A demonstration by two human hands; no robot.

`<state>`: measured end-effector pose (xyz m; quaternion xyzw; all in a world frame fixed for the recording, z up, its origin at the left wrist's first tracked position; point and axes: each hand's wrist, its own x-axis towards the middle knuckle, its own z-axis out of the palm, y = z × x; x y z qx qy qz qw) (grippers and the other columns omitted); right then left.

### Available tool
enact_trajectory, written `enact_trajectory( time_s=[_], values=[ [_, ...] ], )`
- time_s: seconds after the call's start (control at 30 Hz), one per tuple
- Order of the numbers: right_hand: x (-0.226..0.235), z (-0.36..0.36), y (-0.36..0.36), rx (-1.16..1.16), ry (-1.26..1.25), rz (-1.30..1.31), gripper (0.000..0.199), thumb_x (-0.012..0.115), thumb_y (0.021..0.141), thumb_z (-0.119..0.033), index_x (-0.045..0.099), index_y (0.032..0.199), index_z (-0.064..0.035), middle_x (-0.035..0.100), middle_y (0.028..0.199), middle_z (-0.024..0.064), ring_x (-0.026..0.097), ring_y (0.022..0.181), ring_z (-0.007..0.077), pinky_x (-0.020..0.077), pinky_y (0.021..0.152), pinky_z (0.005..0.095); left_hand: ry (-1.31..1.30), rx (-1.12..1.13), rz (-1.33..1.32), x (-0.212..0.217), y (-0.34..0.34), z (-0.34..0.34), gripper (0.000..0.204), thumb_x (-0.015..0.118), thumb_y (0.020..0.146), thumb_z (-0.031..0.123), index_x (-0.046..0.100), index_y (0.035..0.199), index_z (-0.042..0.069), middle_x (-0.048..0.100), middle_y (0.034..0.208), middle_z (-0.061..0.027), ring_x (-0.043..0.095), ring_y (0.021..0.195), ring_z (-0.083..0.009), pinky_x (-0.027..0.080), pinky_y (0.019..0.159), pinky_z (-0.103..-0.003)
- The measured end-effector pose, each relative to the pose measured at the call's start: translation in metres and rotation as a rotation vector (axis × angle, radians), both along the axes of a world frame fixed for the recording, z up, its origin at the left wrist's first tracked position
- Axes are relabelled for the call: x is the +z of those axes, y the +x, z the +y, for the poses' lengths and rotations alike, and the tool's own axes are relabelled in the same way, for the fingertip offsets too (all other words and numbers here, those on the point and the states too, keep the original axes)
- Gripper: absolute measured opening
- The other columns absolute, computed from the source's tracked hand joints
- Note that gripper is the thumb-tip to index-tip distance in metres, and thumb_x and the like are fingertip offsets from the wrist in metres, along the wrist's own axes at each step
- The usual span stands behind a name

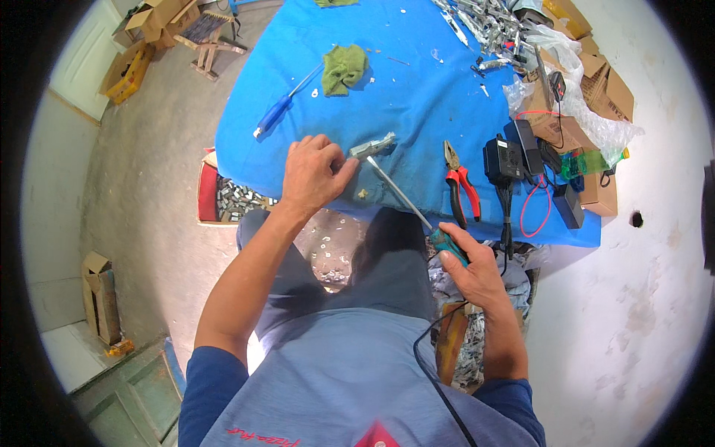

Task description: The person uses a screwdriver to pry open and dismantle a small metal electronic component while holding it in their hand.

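Observation:
My left hand (316, 171) is closed, its fingers curled, at the near-left end of a small silvery metal part (374, 146) on the blue cloth. The thumb and index finger appear to pinch that end; the exact contact is partly hidden. My right hand (477, 270) is wrapped round the teal handle of a screwdriver (402, 195) at the table's front edge. Its long steel shaft slants up to the left, and the tip meets or lies just under the metal part's lower side. To the right of the shaft rest pliers (462, 186) with red and black handles.
A blue-handled screwdriver (277, 114) and a green rag (345, 70) lie farther back on the cloth-covered table (417, 97). Black power adapters (503, 159) with cables crowd the right side. Beyond them are piled metal parts (484, 26) and cardboard (607, 82). Below left stands a box of small metal pieces (234, 201).

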<state>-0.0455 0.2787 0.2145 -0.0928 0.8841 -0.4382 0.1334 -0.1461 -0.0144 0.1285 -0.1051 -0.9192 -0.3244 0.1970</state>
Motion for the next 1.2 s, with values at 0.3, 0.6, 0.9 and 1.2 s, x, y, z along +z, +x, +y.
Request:
enact_trajectory(
  time_s=[0.3,0.6,0.9,1.2],
  values=[
    [-0.004,-0.007,-0.009,0.003,-0.013,-0.020,0.040,0.062,0.090,-0.010,0.056,0.130,-0.0034,0.064,0.088,0.0117,0.062,0.074,0.0165,0.0495,0.071,0.0296,0.005,-0.001,0.039,-0.002,0.006,0.001,0.023,0.076,0.078,0.025,0.064,0.070,0.007,0.056,0.073,-0.0068,0.055,0.075,-0.0272,0.039,0.071,-0.039],
    [0.001,-0.011,-0.019,-0.033,-0.117,-0.178,0.039,0.060,0.093,-0.014,0.057,0.130,-0.0050,0.064,0.088,0.0066,0.060,0.068,0.0124,0.0506,0.067,0.0280,-0.004,0.012,0.047,-0.003,0.006,0.002,0.023,0.076,0.078,0.025,0.064,0.069,0.008,0.056,0.073,-0.0063,0.055,0.076,-0.0265,0.038,0.071,-0.040],
    [0.045,-0.020,-0.044,0.121,0.179,-0.112,0.037,0.056,0.094,-0.015,0.059,0.130,-0.0065,0.060,0.076,0.0081,0.057,0.066,0.0142,0.0470,0.064,0.0309,-0.040,-0.002,0.064,-0.006,0.004,0.002,0.024,0.075,0.080,0.024,0.059,0.071,0.008,0.053,0.073,-0.0072,0.053,0.076,-0.0286,0.038,0.070,-0.041],
    [0.040,-0.015,-0.067,-0.093,-0.231,-0.577,0.036,0.055,0.097,-0.017,0.059,0.131,-0.0042,0.062,0.077,0.0023,0.050,0.050,0.0051,0.0408,0.047,0.0214,-0.078,0.014,0.075,-0.003,-0.001,0.007,0.024,0.072,0.081,0.022,0.058,0.070,0.007,0.052,0.075,-0.0093,0.053,0.076,-0.0299,0.037,0.068,-0.042]
  ],
)
